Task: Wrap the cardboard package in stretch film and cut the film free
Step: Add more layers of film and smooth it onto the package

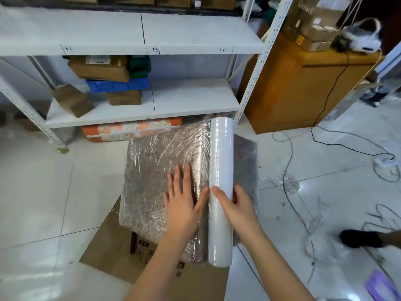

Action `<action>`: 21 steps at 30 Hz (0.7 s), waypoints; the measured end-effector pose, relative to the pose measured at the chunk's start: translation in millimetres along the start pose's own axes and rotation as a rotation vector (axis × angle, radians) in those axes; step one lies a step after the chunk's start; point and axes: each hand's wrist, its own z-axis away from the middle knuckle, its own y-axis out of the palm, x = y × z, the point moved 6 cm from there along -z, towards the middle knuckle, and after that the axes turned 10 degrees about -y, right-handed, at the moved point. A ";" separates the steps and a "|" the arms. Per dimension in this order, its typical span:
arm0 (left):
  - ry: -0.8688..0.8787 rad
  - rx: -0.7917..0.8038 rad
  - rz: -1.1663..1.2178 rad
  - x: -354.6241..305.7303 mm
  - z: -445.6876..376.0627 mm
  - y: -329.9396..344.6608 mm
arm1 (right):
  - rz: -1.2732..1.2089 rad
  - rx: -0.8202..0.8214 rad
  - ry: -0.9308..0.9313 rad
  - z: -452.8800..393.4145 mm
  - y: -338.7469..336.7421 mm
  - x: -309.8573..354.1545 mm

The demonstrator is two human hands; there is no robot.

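A flat, square cardboard package point(156, 170), already covered in crinkled clear stretch film point(173, 144), lies on a flattened brown cardboard sheet point(112, 253) spread over the glossy white tiled floor point(43, 192). The left hand point(184, 200) lies flat on top of the package with its fingers straight and slightly spread, pressing the film down just beside the roll. The right hand point(236, 205) grips the long white roll of stretch film point(220, 192) about midway along its length, thumb on the near side and fingers curled round the far side; the roll lies along the package's right part, running from the far edge to past the near edge. A dark edge of the package shows to the right of the roll. Behind the package stands a white metal shelving rack point(195, 94) holding brown cardboard boxes point(99, 68) and a blue plastic crate point(117, 85), and an orange and white patterned bundle point(132, 129) lies on the floor under the lowest shelf. To the right is a yellowish wooden cabinet point(303, 90) with small taped boxes point(314, 29) stacked on it. Black and white cables point(288, 161) trail over the tiles, near scraps of crumpled clear film point(282, 183). A dark shoe point(360, 238) shows at the right edge.
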 end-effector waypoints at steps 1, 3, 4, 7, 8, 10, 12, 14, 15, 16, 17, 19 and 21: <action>0.001 -0.008 0.006 3.1 -0.6 -1.9 | 0.015 0.031 -0.011 0.5 1.5 3.1; 0.002 -0.012 -0.012 9.6 -1.1 -4.7 | 0.066 0.066 -0.027 1.5 4.5 8.2; 0.007 -0.009 -0.020 11.9 -1.5 -6.0 | 0.095 0.066 -0.033 2.1 6.2 10.6; 0.034 0.022 -0.036 14.8 -5.4 -9.6 | 0.215 -0.002 -0.083 5.3 10.5 19.0; 0.041 0.032 -0.037 15.2 -8.0 -11.1 | 0.247 -0.028 -0.107 5.6 12.1 21.9; 0.048 0.055 -0.040 15.5 -13.1 -14.1 | 0.227 -0.049 -0.110 5.8 15.2 26.7; 0.048 0.071 -0.034 17.7 -16.7 -19.7 | 0.173 -0.029 -0.081 4.3 19.5 30.6; 0.014 0.080 -0.019 24.8 -18.0 -27.5 | 0.165 -0.005 -0.059 2.1 24.7 34.2; -0.009 0.079 -0.006 29.2 -18.0 -30.7 | 0.163 -0.001 -0.050 0.7 26.8 34.0; -0.034 0.075 0.019 34.6 -18.1 -34.3 | 0.155 0.000 -0.038 -0.6 30.3 33.8; -0.056 0.072 0.050 39.6 -17.9 -37.0 | 0.142 0.002 -0.023 -1.6 33.6 33.2; -0.092 0.079 0.105 48.7 -19.0 -41.8 | 0.118 0.014 0.008 -3.7 41.8 34.9; -0.102 0.078 0.135 56.6 -21.2 -48.7 | 0.097 0.042 0.053 -6.2 51.7 36.6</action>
